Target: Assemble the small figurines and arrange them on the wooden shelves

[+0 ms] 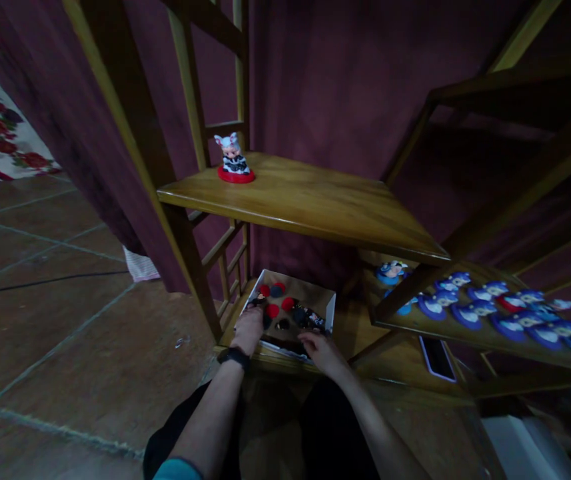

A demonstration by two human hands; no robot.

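Observation:
A shallow cardboard box (330,312) with white outer walls sits on the low shelf and holds several small dark figurines (307,317) and red round bases (272,311). My left hand (248,328), with a dark band at the wrist, reaches over the box's left side. Its fingertips are beside a small figurine (259,298) with a red base; shadow hides whether they grip it. At the front right of the box, my right hand (319,349) has its fingers bent together over the rim. Whatever lies between those fingers is too dark to make out.
Above the box juts a wooden shelf (315,200) carrying one figurine (234,157) on a red base. Several blue-based figurines (475,310) line another shelf at right. A phone-like dark slab (437,358) lies on the low shelf. A cable (50,278) crosses the floor.

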